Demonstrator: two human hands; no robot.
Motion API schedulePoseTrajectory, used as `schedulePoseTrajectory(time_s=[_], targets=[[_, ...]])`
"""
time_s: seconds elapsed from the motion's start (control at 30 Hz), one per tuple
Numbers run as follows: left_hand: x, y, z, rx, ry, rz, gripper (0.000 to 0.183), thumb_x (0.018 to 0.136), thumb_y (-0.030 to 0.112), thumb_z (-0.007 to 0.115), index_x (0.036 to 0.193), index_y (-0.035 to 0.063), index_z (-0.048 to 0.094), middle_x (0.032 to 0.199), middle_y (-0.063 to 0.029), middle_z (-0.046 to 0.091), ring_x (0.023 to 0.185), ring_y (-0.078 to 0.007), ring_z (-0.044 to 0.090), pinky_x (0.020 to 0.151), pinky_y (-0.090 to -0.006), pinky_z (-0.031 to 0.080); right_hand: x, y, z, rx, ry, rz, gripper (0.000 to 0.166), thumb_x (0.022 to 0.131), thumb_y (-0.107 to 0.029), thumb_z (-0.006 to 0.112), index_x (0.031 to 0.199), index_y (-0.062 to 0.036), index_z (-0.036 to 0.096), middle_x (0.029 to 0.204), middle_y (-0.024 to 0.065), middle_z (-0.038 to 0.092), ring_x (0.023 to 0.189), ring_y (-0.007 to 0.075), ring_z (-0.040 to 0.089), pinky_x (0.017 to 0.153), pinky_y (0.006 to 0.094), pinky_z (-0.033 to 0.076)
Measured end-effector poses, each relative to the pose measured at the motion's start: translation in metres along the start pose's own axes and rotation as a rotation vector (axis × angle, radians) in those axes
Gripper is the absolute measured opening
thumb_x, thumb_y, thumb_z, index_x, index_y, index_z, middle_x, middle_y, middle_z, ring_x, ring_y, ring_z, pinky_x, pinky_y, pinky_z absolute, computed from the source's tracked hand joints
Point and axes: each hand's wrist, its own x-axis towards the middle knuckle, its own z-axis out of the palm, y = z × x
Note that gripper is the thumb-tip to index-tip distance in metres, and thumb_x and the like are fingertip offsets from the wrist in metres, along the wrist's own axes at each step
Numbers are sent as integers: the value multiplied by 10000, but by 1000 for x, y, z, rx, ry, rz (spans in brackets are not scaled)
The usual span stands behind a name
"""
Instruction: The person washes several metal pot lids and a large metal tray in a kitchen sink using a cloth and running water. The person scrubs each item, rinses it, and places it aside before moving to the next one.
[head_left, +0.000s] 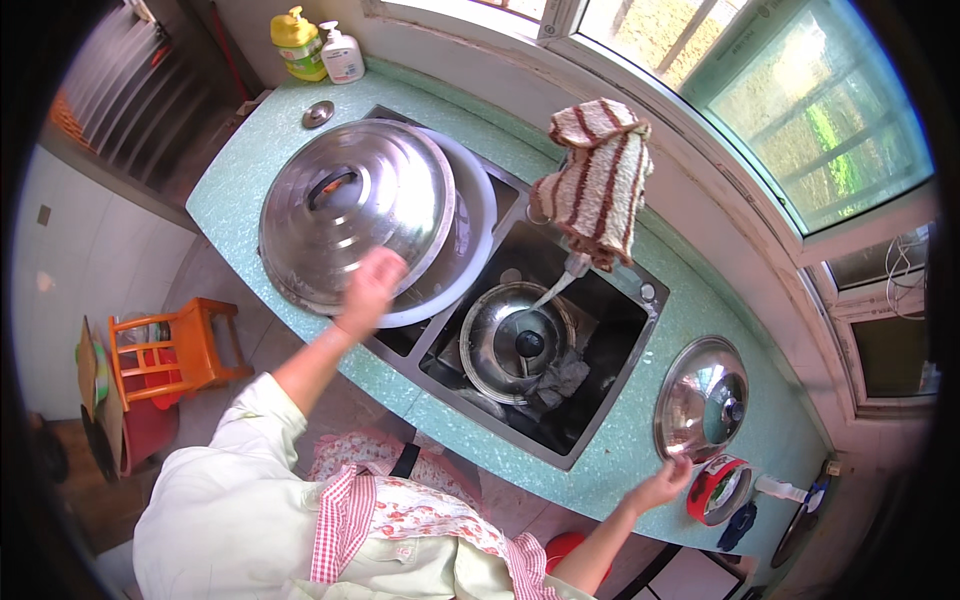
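Note:
My left hand (373, 289), slightly blurred, is over the lower edge of a large metal lid (405, 180), which lies tilted across a pale plastic basin (480, 217) on the sink. Whether it grips the rim cannot be told. At the right, my right hand (664, 486) is beside the lower rim of a round metal lid (701, 397) on the countertop; contact is unclear. Water runs from a faucet wrapped in a striped cloth (600, 180) onto a metal pot lid (487, 322) with a black knob in the right sink bowl. A grey wet cloth or scrubber (564, 375) lies beside it.
A yellow pump bottle (300, 52), a white pump bottle (343, 58) and a small metal lid (318, 114) stand at the counter's upper left. A red round container (709, 491) and a dark blue cloth (739, 525) are at the right. An orange wooden chair (202, 345) stands at the left.

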Motion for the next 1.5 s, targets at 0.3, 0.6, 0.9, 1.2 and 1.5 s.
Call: schedulePoseTrajectory(time_s=[0.3, 0.6, 0.9, 1.2, 1.5], targets=[[96, -196, -211, 458, 589, -196, 401, 899, 280, 677, 1149, -19, 588, 1033, -69, 607, 937, -160, 566, 863, -280, 455, -94, -64, 181, -311, -1051, -181, 535, 749, -210, 732, 1225, -18, 579, 1202, 167, 617, 1047, 283, 630, 908, 359, 495], [146, -177, -183, 338, 212, -229, 556, 860, 398, 706, 1234, 2, 593, 1231, -160, 598, 1143, -252, 569, 987, -339, 430, -122, -2, 230, -1001, -898, -444, 668, 695, -187, 754, 1294, -83, 478, 1219, 168, 533, 1158, 364, 527, 885, 448, 517], [166, -206, -198, 449, 219, -251, 542, 842, 345, 706, 1244, 0, 589, 1224, -196, 598, 1141, -278, 578, 976, -360, 444, -88, -23, 215, -958, -1178, -331, 298, 725, -141, 628, 1010, -60, 660, 971, 193, 667, 951, 357, 653, 811, 442, 530], [139, -276, -249, 424, 399, -613, 451, 807, 432, 642, 1003, 27, 679, 917, -158, 703, 849, -340, 666, 761, -442, 503, -79, -167, 142, 236, -1118, 270, 172, 751, 56, 571, 891, -21, 636, 826, -5, 597, 746, 81, 543, 678, 217, 450], [133, -204, -212, 491, 436, -653, 368, 867, 379, 636, 914, 19, 698, 890, -103, 706, 828, -213, 652, 766, -355, 495, -159, -289, 232, 543, -1286, -68, 265, 756, 69, 582, 1011, 2, 612, 906, 37, 597, 817, 95, 553, 724, 223, 447]])
